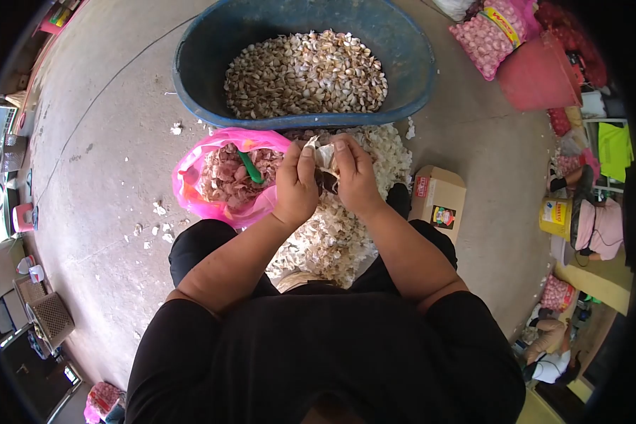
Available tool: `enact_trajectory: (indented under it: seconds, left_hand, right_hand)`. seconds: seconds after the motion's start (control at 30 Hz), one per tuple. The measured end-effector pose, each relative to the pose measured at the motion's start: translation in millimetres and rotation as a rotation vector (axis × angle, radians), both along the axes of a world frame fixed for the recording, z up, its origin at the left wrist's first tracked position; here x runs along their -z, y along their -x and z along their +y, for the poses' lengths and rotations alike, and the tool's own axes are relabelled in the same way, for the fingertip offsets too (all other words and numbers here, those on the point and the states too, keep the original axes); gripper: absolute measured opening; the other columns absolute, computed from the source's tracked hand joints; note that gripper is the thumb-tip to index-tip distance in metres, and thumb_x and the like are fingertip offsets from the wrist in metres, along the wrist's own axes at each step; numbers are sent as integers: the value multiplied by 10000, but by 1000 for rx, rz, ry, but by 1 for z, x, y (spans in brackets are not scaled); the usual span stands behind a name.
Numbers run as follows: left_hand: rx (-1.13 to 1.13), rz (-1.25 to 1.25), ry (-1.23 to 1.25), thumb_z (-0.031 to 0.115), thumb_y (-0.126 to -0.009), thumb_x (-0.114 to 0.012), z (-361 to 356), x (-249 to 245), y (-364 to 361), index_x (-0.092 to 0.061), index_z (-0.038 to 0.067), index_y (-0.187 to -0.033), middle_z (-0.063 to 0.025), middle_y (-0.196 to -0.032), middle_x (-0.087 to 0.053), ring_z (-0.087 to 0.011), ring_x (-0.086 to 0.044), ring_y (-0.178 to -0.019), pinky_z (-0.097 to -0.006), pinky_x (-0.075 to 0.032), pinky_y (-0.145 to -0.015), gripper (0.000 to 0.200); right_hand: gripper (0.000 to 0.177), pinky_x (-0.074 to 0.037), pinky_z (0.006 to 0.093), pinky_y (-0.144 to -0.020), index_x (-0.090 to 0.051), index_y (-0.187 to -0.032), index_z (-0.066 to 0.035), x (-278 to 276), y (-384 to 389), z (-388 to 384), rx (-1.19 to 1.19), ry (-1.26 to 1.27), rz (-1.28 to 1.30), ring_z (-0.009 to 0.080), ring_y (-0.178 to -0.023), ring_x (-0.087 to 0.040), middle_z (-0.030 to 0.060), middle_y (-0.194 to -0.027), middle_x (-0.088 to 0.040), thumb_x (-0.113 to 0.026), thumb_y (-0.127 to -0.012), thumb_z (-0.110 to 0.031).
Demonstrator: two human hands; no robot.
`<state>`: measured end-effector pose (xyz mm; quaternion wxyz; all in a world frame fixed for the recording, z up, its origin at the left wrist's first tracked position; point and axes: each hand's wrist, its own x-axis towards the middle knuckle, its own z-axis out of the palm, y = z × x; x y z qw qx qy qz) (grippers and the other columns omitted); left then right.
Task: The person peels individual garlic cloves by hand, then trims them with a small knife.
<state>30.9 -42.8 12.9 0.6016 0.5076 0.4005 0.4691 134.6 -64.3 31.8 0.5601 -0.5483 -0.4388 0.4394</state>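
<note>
Close together in front of my body, my left hand and my right hand pinch a whitish garlic piece between thumbs and fingers. Both hands are closed on it. Just beyond them stands a blue tub holding many loose garlic cloves. Left of my left hand lies an open pink bag with reddish skins and a green-handled tool in it. Pale garlic skins are heaped below my hands and between my legs.
A cardboard box sits right of my right knee. At the upper right are a red tub and a net bag of garlic. Other people are at the right edge, near a yellow bucket. Skin scraps dot the floor at left.
</note>
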Motion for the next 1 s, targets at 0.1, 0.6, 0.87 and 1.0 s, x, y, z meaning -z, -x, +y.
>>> enact_trajectory:
  seconds: [0.1,0.6,0.87,1.0]
  left_hand:
    - [102,26,50,188,-904,-380,8,-4,5,-488,18,-917,5,-652,-461,-62,-417,-562,-215,-365,-491,202]
    - [360,-40,357,198,-878,-452,34,-9,18,-513,-17,-956,-71,-808,-558,-132,-547,-703,-260,-471,-648,236]
    - [290,-104,595,149,-820,-551,43,-13,27,-549,32,-874,-27,-753,-569,-99,-535,-625,-213,-420,-536,129]
    - [248,-123,562,177,-807,-577,40,-12,24,-564,21,-840,-33,-722,-569,-98,-541,-596,-220,-452,-541,159]
  right_hand:
    - [221,-333,198,-500,-486,-868,-39,0,-6,5,-17,-97,-221,37,-568,-383,-20,-648,-435,-362,-916,-215]
    - [151,-435,228,-409,-482,-918,-48,7,-15,5,-117,80,-317,104,-543,-533,73,-710,-565,-510,-845,-177]
    - [112,-442,221,-423,-488,-887,-38,-3,-27,10,-59,302,129,102,-552,-542,41,-690,-544,-418,-872,-124]
    - [94,-435,226,-472,-516,-854,-48,-2,-32,10,-154,361,-88,103,-624,-544,7,-690,-544,-493,-842,-139]
